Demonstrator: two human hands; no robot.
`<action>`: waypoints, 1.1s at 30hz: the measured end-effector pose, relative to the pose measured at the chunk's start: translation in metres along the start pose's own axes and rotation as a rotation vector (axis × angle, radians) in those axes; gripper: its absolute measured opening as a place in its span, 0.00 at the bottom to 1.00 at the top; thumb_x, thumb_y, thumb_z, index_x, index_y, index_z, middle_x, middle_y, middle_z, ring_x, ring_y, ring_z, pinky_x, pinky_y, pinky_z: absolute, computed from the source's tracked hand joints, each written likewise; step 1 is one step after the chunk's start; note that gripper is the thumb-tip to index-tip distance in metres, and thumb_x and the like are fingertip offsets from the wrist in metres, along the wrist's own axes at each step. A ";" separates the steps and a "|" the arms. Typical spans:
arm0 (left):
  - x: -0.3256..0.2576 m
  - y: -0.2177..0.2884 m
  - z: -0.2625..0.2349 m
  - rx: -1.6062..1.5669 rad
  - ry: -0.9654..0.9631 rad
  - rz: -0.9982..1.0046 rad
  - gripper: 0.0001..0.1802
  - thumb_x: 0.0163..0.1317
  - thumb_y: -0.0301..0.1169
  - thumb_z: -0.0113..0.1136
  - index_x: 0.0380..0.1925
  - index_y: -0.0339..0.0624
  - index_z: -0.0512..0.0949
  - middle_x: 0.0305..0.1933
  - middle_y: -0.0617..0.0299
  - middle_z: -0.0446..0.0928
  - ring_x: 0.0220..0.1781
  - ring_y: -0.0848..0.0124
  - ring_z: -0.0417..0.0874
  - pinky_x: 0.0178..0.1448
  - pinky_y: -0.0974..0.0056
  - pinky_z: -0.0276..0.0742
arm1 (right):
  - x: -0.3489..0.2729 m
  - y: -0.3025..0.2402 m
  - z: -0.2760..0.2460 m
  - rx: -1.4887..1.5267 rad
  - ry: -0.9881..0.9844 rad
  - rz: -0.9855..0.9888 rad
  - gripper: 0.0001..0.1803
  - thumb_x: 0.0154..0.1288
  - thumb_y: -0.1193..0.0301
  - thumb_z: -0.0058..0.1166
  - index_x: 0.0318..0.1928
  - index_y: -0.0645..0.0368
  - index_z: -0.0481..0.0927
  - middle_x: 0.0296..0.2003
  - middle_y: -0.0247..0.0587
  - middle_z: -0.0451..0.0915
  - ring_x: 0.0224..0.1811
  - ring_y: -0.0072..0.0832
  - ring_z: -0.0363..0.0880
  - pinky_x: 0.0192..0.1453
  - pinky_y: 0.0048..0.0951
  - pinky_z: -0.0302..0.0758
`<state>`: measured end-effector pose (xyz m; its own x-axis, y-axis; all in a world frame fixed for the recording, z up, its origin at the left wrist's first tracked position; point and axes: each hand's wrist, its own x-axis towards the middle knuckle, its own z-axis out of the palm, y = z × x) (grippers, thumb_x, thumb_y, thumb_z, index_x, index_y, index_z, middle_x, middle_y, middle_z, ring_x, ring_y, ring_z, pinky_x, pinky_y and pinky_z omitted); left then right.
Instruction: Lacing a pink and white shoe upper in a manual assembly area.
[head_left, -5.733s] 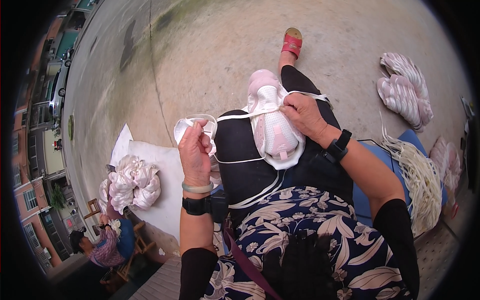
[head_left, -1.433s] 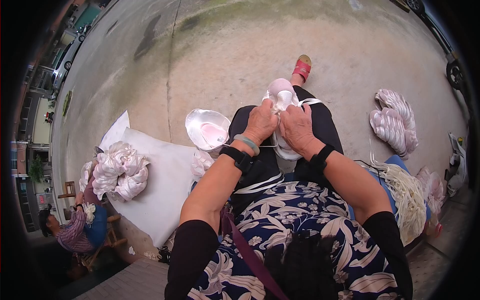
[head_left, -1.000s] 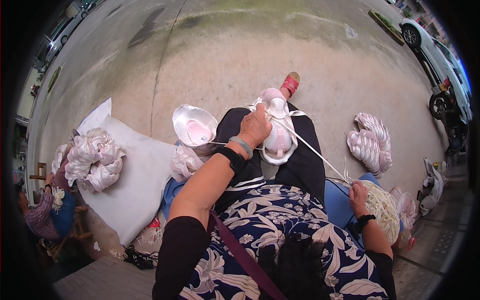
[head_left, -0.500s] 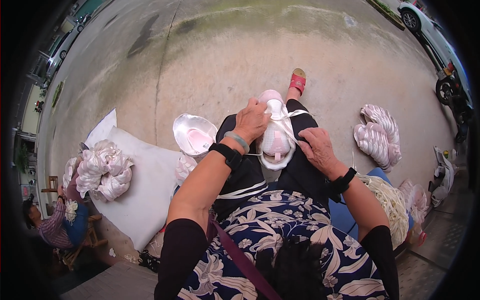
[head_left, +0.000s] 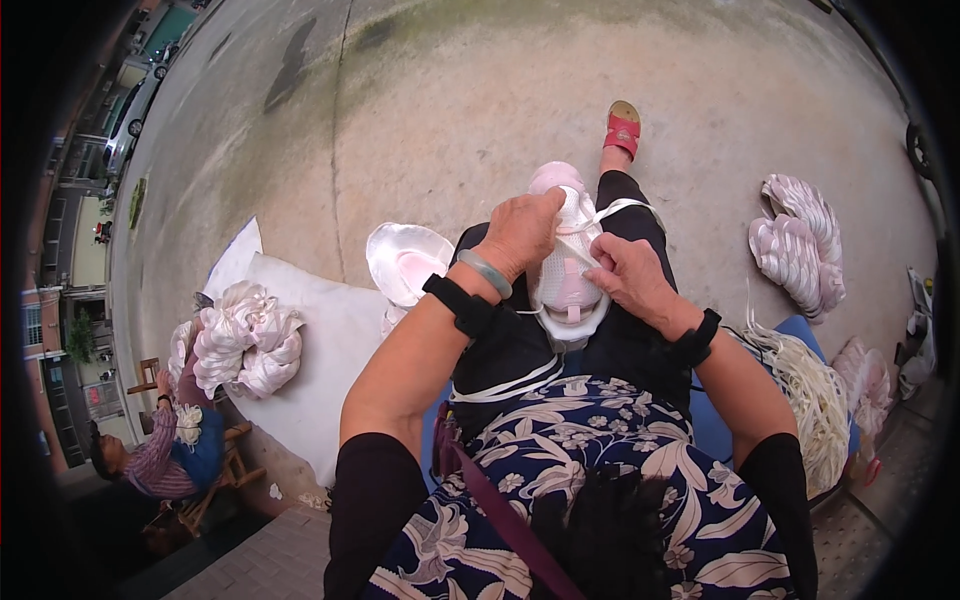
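The pink-and-white shoe upper [head_left: 566,262] lies on your lap, resting on your right thigh with its toe pointing away from you toward the red sandal [head_left: 623,127] on your far foot. Your left hand [head_left: 522,232] is clamped over its far left side, fingers curled down around the mesh to hold it steady. Your right hand [head_left: 625,273] sits against its right edge, thumb and forefinger pinched on the white lace [head_left: 622,207] that loops out past the toe and back across the upper.

You look to be in the middle of lacing: one hand pins the upper, the other works the cord through. The next move likely calls for a firm hold with the left hand while the right draws the lace snug without twisting it, and for a clear sight of the next eyelet, which your fingers now cover.

Just left of your knee sits another upper [head_left: 407,263], open side up, at the corner of a white sack [head_left: 320,350]. Farther left lies a heap of them [head_left: 245,338]. To your right a bundle of white laces [head_left: 805,395] lies close at hand, with a stack of pink uppers [head_left: 798,243] beyond it.
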<state>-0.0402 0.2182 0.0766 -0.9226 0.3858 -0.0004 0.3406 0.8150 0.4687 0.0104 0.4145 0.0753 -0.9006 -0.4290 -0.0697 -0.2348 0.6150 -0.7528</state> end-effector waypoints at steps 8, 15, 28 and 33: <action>0.003 -0.023 -0.048 -0.669 -0.262 -0.232 0.14 0.55 0.27 0.58 0.43 0.40 0.74 0.21 0.67 0.74 0.18 0.80 0.69 0.21 0.74 0.63 | -0.001 0.003 0.005 0.317 0.034 0.075 0.07 0.54 0.73 0.57 0.28 0.63 0.74 0.19 0.42 0.73 0.21 0.30 0.73 0.27 0.31 0.67; -0.012 -0.033 -0.066 -1.276 -0.208 -0.334 0.18 0.59 0.30 0.60 0.48 0.37 0.71 0.24 0.63 0.76 0.13 0.86 0.64 0.16 0.81 0.56 | -0.055 0.005 -0.016 0.490 -0.167 0.225 0.06 0.59 0.75 0.55 0.28 0.62 0.74 0.19 0.24 0.68 0.22 0.11 0.62 0.25 0.18 0.61; -0.019 -0.007 -0.003 -1.116 0.007 -0.514 0.10 0.63 0.34 0.54 0.39 0.41 0.75 0.28 0.68 0.76 0.18 0.86 0.68 0.19 0.79 0.61 | -0.199 0.048 -0.072 0.355 -0.435 0.424 0.08 0.55 0.79 0.57 0.23 0.62 0.72 0.18 0.28 0.68 0.23 0.17 0.65 0.27 0.22 0.64; -0.031 -0.013 0.017 -0.944 0.091 -0.535 0.09 0.61 0.34 0.56 0.35 0.41 0.76 0.27 0.69 0.76 0.21 0.84 0.70 0.24 0.77 0.66 | -0.193 0.067 -0.072 0.345 -0.432 0.623 0.07 0.52 0.78 0.59 0.22 0.62 0.73 0.18 0.38 0.72 0.21 0.29 0.70 0.28 0.28 0.67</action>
<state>-0.0125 0.2032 0.0559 -0.9333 0.0149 -0.3588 -0.3495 0.1924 0.9170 0.1424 0.5858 0.0856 -0.5923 -0.3365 -0.7321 0.4487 0.6170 -0.6465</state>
